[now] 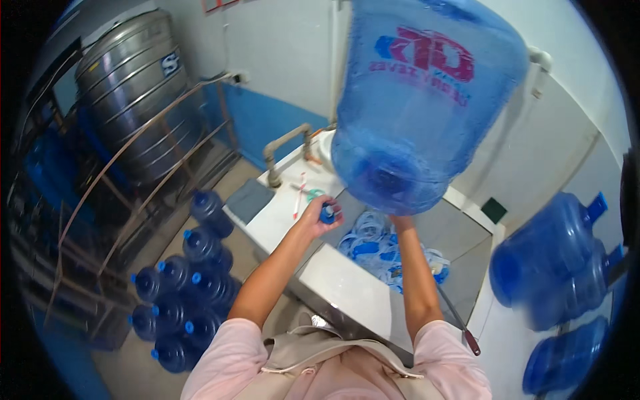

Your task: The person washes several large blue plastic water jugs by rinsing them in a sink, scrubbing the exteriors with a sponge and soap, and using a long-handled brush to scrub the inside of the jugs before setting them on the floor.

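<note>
A large blue translucent plastic water jug (415, 120) is upside down in front of me, with its printed side partly turned away. My right hand (401, 222) is under its lower end; the jug hides most of the fingers, so its grip cannot be made out. My left hand (324, 216) is closed around a small blue bottle cap (327, 214), left of the jug and over the edge of a tiled basin. Beneath the hands, a pile of clear and blue plastic pieces (372, 245) lies in the tiled basin (462, 250).
Several capped water jugs (172, 310) stand on the floor at left. More jugs (545, 245) lie on the right. A steel tank (135, 95) and a metal railing (145, 130) are at far left. A bent pipe (285, 142) rises from the white ledge (272, 220). A rod's dark red handle (471, 342) overhangs the basin's near right side.
</note>
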`<state>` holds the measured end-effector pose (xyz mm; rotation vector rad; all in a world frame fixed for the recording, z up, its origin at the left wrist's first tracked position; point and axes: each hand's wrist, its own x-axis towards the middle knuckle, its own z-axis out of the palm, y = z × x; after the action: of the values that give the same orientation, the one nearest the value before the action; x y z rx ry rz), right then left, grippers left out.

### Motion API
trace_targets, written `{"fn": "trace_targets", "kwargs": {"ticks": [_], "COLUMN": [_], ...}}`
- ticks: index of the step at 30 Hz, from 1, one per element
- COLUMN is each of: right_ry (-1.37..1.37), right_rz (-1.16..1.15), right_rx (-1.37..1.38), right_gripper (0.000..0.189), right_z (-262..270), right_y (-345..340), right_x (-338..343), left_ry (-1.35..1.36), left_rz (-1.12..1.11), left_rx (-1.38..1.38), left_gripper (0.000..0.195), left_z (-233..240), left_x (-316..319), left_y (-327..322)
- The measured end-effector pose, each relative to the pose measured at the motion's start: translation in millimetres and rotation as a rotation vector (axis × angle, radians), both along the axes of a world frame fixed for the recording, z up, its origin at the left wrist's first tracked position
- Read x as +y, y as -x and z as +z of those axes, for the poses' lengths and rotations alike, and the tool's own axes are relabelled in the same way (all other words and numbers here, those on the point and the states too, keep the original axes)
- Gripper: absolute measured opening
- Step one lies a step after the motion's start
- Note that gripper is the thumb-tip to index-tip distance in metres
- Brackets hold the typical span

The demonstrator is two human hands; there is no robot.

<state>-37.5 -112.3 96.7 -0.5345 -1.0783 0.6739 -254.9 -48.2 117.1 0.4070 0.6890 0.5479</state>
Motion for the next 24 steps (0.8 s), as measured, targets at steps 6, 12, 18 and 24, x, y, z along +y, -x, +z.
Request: {"fn": "trace_targets", "kwargs": {"ticks": [6, 12, 18, 24], "right_ry": [0.067, 0.072, 0.139, 0.177], "right_rz": [0.103, 0.359, 0.547, 0.701], "right_rx": [0.018, -0.028, 0.013, 0.027], "right_gripper": [0.053, 0.053, 0.039, 0.029], "right_z": [-2, 26, 45, 31], "right_y": [50, 161, 339, 462], "right_x": [19, 50, 63, 82], "left_ry": [-0.035, -0.019, -0.04, -0.023], "left_rz": [0.132, 0.351, 0.667, 0.88], "left_rx": [-0.083, -0.071, -0.1, -0.005], "left_gripper": [0.016, 0.017, 0.011, 0.014], "left_z": [2, 15, -9, -22], "left_x": [-1, -2, -19, -52], "left_y": [66, 150, 304, 444]}}
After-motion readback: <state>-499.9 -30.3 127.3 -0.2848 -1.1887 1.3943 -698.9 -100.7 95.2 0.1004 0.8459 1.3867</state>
